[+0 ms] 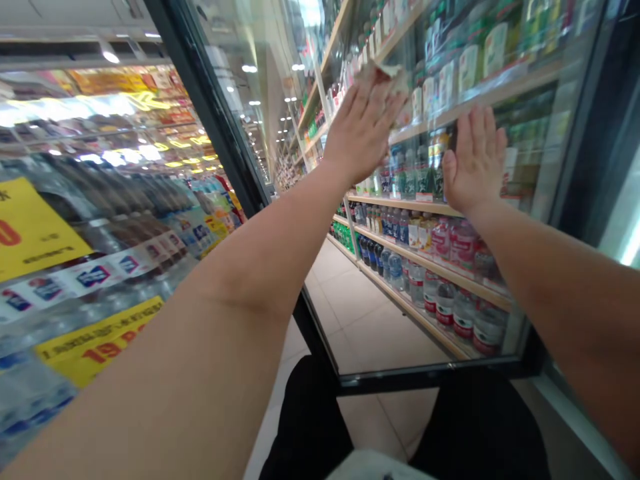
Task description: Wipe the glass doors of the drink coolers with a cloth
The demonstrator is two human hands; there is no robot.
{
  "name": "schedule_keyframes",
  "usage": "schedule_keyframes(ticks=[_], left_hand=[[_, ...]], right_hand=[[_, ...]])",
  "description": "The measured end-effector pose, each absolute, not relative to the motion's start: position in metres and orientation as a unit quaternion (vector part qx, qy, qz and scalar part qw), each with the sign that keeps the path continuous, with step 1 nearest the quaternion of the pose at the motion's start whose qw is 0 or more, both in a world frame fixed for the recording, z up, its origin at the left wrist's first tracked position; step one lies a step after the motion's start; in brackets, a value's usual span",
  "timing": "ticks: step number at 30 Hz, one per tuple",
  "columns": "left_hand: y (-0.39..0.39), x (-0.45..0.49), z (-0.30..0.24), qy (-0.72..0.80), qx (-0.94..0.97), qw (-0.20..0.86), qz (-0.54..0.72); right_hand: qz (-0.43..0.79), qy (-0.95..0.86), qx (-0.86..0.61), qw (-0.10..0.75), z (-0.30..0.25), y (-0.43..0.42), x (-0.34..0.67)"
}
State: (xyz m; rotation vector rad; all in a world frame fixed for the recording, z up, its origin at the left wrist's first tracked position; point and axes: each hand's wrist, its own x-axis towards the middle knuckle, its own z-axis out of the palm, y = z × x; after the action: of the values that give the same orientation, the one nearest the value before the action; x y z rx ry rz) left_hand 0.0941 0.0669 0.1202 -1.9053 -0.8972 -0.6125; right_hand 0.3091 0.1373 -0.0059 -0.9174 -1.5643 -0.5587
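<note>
Head view: got left hand (361,128) up ahead, fingers nearly straight and only slightly spread; laid flattish over a crumpled cloth (396,73), so counted as having hold of it; can't tell how tight, with most of the cloth hidden under the fingers; can see it poking out past the fingertips and along the side nearer the right hand (475,160); mostly pale with some reddish brown, a bit blurred.

Got right hand slightly lower and off to the right of the left one, well apart from it; fully open and flat, fingers up and close together, thumb out toward the left hand, nothing held; palm turned to the glass door (430,378); can't confirm contact there.

In the glass, around and below both hands: wooden shelves (405,201) with rows of drinks; pink bottles (463,241) below the right hand, big clear bottles (463,313) with red-and-white labels lower still; more rows level with the hands and above.

Left of the left hand, past the dark door frame (207,100): packed bottles (120,193), motion-blurred, plus yellow price signs (40,230); a ceiling light (109,53) farther up.

Below both hands: tiled floor (375,323), then legs in black (310,420) near the door's bottom edge.
</note>
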Motion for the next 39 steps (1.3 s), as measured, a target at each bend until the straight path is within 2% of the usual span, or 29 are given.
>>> schedule_keyframes(ticks=[3, 8, 13, 15, 19, 22, 26, 29, 31, 33, 39], left_hand=[[0.066, 0.098, 0.112, -0.407, -0.715, 0.479, -0.305], [0.066, 0.104, 0.109, -0.377, -0.767, 0.483, -0.188], [0.058, 0.1, 0.121, -0.44, -0.688, 0.507, -0.276], [0.054, 0.097, 0.115, -0.45, -0.694, 0.503, -0.25], [0.052, 0.082, 0.106, -0.374, -0.792, 0.459, -0.148], [0.051, 0.062, 0.118, -0.369, -0.776, 0.469, -0.204], [0.038, 0.038, 0.121, -0.462, -0.659, 0.498, -0.321], [0.024, 0.025, 0.099, -0.461, -0.695, 0.497, -0.24], [0.019, 0.016, 0.089, -0.409, -0.756, 0.49, -0.147], [0.018, 0.006, 0.089, -0.37, -0.778, 0.496, -0.106], [0.026, -0.004, 0.085, -0.416, -0.684, 0.539, -0.262]], right_hand=[[-0.234, -0.671, -0.386, 0.588, -0.006, 0.136, 0.309], [-0.235, -0.669, -0.374, 0.598, -0.006, 0.139, 0.309], [-0.251, -0.665, -0.386, 0.588, -0.006, 0.14, 0.309], [-0.246, -0.661, -0.387, 0.594, -0.007, 0.139, 0.309], [-0.228, -0.671, -0.379, 0.595, -0.007, 0.139, 0.309], [-0.216, -0.674, -0.373, 0.6, -0.007, 0.138, 0.309], [-0.235, -0.666, -0.383, 0.595, -0.007, 0.137, 0.309], [-0.244, -0.665, -0.382, 0.593, -0.007, 0.138, 0.31], [-0.243, -0.668, -0.386, 0.589, -0.007, 0.14, 0.31], [-0.249, -0.668, -0.398, 0.577, -0.007, 0.142, 0.311], [-0.269, -0.662, -0.413, 0.565, -0.007, 0.149, 0.312]])
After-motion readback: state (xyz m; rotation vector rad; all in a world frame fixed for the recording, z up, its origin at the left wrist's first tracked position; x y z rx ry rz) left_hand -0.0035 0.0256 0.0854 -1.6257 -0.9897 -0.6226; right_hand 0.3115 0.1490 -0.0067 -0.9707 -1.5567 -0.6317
